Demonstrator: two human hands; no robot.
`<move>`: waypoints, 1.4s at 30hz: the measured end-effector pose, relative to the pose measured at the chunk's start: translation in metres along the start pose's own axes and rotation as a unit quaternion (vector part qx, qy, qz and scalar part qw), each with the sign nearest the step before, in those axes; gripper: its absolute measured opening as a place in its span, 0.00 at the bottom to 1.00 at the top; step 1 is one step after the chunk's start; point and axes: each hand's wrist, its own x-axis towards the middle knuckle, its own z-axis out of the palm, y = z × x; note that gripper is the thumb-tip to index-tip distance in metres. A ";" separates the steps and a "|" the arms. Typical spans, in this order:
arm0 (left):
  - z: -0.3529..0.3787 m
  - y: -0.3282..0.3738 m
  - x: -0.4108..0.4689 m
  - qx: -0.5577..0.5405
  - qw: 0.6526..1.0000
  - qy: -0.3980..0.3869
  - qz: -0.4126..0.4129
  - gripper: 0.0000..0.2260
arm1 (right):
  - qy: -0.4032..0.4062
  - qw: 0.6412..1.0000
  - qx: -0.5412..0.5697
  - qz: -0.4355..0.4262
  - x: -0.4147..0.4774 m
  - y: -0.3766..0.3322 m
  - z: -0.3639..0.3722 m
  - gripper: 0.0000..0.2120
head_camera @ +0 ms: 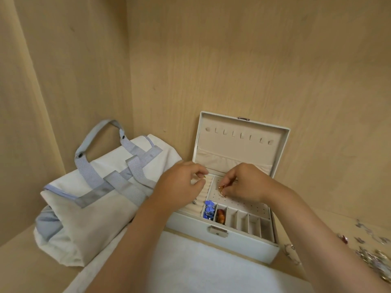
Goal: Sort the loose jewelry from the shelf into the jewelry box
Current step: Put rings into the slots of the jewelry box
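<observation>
Head view: the wooden shelf [19, 261] takes up most of what I see. A pale canvas bag [101, 197] lies slumped on its left side, out of my working space. A white towel [201, 267] is spread in front of me, likely to stop small pieces rolling off. The jewelry box [243, 244] stands beyond it, its lid [243, 149] propped against the back wall so both my hands can reach in.

My right hand [245, 185] pinches a small gold earring [221, 189] just over the perforated panel [243, 206] — I judge I am lining its post up with a hole. My left hand [179, 185] hovers curled over the ring rolls [206, 190], probably ready to help; I cannot tell whether it holds anything.

The loose jewelry [372, 256] waits in a heap far right on the shelf. A blue piece [209, 209] and an amber one [221, 215] sit in separate front compartments — sorted by kind.
</observation>
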 end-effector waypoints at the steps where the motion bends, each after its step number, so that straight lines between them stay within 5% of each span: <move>1: 0.002 0.002 -0.001 -0.006 1.000 -0.015 -0.004 0.10 | 0.005 1.000 0.000 -0.002 0.000 0.000 0.001 0.03; 5: 0.004 0.007 -0.001 -0.039 0.997 -0.059 -0.040 0.10 | 0.071 0.997 0.035 -0.014 0.001 -0.009 0.003 0.02; 10: 0.000 0.006 0.003 -0.110 0.991 0.013 -0.075 0.05 | 0.154 0.979 0.126 -0.040 0.010 -0.020 0.011 0.04; 15: -0.003 -0.012 0.005 -0.017 0.998 0.049 -0.037 0.08 | 0.213 0.974 0.066 -0.031 0.027 -0.021 0.025 0.01; 21: -0.001 -0.021 0.002 -0.010 0.999 -0.010 -0.044 0.09 | 0.190 0.980 -0.048 -0.030 0.035 -0.026 0.041 0.04; 27: -0.004 -0.016 0.005 -0.015 0.999 0.026 -0.023 0.11 | 0.170 0.981 -0.081 -0.049 0.037 -0.029 0.046 0.06; 33: -0.003 -0.015 0.003 0.054 0.997 -0.054 -0.020 0.17 | 0.099 0.993 -0.055 -0.044 0.028 -0.025 0.035 0.10; 42: 0.000 -0.021 0.003 0.083 0.991 -0.096 -0.045 0.17 | 0.109 0.992 -0.046 -0.042 0.024 -0.024 0.035 0.07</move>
